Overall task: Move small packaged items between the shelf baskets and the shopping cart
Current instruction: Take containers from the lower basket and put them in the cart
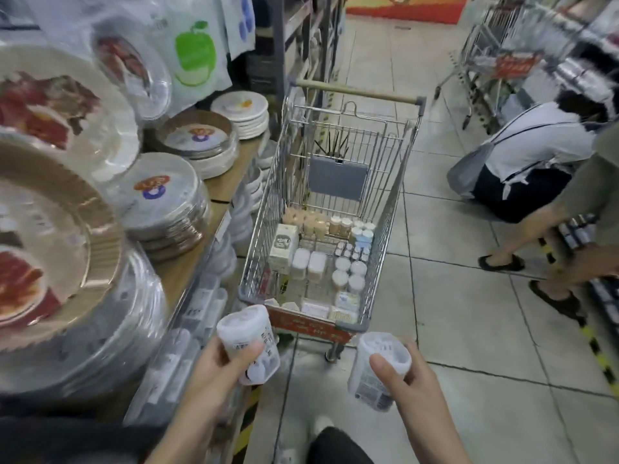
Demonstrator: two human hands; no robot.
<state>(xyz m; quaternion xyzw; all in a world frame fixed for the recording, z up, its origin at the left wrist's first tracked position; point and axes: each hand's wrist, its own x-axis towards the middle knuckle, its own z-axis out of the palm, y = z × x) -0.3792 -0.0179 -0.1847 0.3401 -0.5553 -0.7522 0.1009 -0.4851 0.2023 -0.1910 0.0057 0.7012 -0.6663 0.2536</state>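
My left hand (221, 370) grips a clear plastic tub of white cotton swabs (249, 336), held just in front of the near end of the shopping cart (385, 195). My right hand (408, 380) grips a second clear tub (378, 366) with a printed label, to the right of the first and at about the same height. The wire cart stands ahead on the tiled floor. Its bottom holds several small packages (321, 259): round tubs, little bottles, boxes and flat packs.
A wooden shelf (201, 249) on the left carries wrapped stacks of paper plates (157, 202), with more packaged goods below it. A crouching person (522, 162) and a standing person's legs (569, 269) occupy the aisle's right side. Another cart (495, 58) stands further back.
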